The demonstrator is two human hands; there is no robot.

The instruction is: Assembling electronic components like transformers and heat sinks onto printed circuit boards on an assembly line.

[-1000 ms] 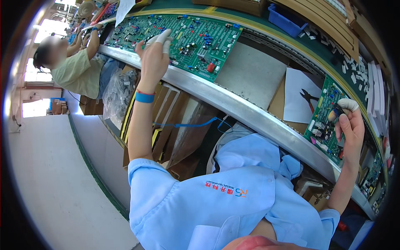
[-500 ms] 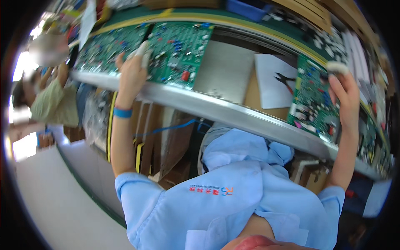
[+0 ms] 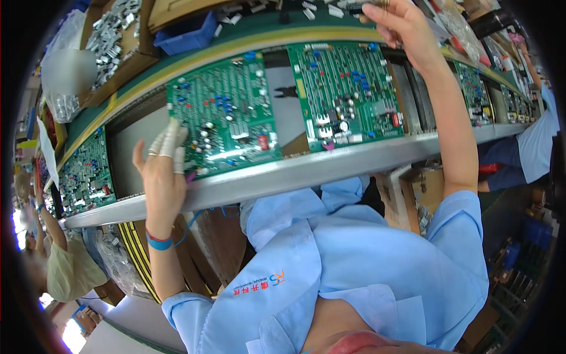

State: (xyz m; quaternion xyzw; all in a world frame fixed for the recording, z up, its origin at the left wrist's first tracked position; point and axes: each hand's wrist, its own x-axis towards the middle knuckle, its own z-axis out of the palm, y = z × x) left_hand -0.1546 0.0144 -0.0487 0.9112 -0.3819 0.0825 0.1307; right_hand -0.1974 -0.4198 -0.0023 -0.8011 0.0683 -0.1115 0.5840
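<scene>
Two green circuit boards lie side by side on the conveyor in front of me. My left hand (image 3: 162, 171), with white finger cots and a blue wristband, rests its spread fingers on the left edge of the nearer board (image 3: 227, 124). My right hand (image 3: 396, 25) is stretched up past the far edge of the second board (image 3: 348, 97), its fingertips pinched together among small loose parts on the shelf. Whether they hold a part is too small to tell.
A metal rail (image 3: 295, 171) runs along the line's front. More boards lie at left (image 3: 82, 174) and right (image 3: 471, 88). A blue bin (image 3: 188, 38) and metal parts (image 3: 112, 29) sit behind. Black pliers (image 3: 287, 91) lie between the boards. Co-workers sit at left (image 3: 71, 271) and right (image 3: 536, 141).
My right hand has left the board at the right and reached up to the parts shelf. My left hand now lies on a board's left edge. My head has turned, shifting the view.
</scene>
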